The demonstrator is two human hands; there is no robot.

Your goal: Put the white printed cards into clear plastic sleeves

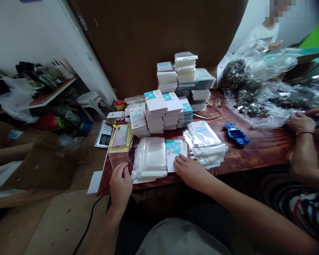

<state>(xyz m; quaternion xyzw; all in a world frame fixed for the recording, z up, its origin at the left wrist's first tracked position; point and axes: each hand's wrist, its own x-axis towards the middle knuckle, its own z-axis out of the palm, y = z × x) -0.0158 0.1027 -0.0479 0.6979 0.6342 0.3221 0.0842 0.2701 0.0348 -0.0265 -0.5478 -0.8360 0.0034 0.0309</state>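
Note:
My left hand (121, 183) is at the table's front edge, left of a stack of clear plastic bags (150, 154). Its fingers are loosely bent, with the thumb apart, and I see nothing held in it. My right hand (190, 171) rests its fingertips on the lower part of a white and teal printed card (172, 148), which lies flat between two stacks. Right of that card is a pile of clear bags with cards inside (206, 143). Behind stand stacks of loose printed cards (156, 109).
Taller stacks of bagged cards (185, 71) stand at the back. A phone (120, 135) lies on a yellow pad at left. A blue plastic part (236, 134) lies at right, near bags of shiny dark pieces (251, 104). A co-worker's hand (302, 123) is at far right.

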